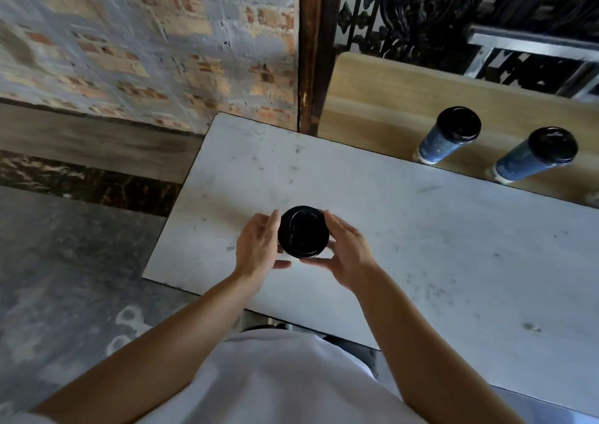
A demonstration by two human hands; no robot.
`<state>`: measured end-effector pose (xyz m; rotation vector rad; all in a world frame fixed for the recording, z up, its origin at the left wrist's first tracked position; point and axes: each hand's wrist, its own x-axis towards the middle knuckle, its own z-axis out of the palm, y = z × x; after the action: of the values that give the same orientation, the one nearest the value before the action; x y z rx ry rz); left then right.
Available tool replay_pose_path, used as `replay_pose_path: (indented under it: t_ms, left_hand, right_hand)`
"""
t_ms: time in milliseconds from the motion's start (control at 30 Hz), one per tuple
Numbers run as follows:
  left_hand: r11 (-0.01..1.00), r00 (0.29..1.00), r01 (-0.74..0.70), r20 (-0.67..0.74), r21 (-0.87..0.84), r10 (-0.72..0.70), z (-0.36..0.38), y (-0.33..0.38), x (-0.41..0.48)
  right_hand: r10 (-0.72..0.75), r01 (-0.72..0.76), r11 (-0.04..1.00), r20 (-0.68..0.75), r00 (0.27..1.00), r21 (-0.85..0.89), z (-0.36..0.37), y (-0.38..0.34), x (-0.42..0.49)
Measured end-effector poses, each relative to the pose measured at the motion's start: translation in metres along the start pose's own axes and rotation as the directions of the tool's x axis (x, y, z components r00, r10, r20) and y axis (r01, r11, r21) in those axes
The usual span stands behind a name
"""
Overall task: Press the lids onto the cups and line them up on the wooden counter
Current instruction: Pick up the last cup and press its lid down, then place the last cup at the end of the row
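Observation:
A cup with a black lid [303,231] stands on the white table [421,245], seen from straight above, so its body is hidden under the lid. My left hand [257,245] lies against the lid's left rim and my right hand [348,251] against its right rim. The fingers of both are fairly straight, and the thumbs reach in below the lid's near edge. Two blue cups with black lids, one [449,135] and another [536,154], stand side by side on the wooden counter [372,99] beyond the table's far edge.
A brick wall [146,34] rises to the left behind the table, with a dark wooden post [309,50] at its corner. Black ironwork [421,12] and a metal rail [534,42] stand behind the counter. The grey floor [64,261] lies to the left.

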<state>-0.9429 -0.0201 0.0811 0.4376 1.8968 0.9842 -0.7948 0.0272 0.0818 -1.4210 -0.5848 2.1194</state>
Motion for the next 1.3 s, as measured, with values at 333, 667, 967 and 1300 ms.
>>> replay_pose_path:
  t_ms: [333,667,967,1300]
  left_hand:
    - [0.989,0.977,-0.14,0.152,-0.052,0.147,-0.022,-0.013,0.021]
    - [0.992,0.967,-0.11,0.224,-0.054,0.119,-0.01,-0.013,0.018]
    - [0.979,0.981,0.043,0.194,-0.199,-0.003,0.02,-0.006,0.023]
    - [1.0,0.85,0.011,0.527,0.022,-0.021,0.037,-0.005,0.04]
  right_hand:
    - [-0.031,-0.033,0.903,-0.142,0.989,-0.428,-0.01,0.031,0.025]
    - [-0.259,-0.006,0.654,-0.232,0.938,-0.757,-0.033,0.078,0.037]
    - [-0.387,0.298,0.566,0.072,0.919,-0.768,-0.033,0.021,0.022]
    - [-0.257,0.21,0.933,-0.131,0.958,-0.292,-0.043,-0.021,0.0]
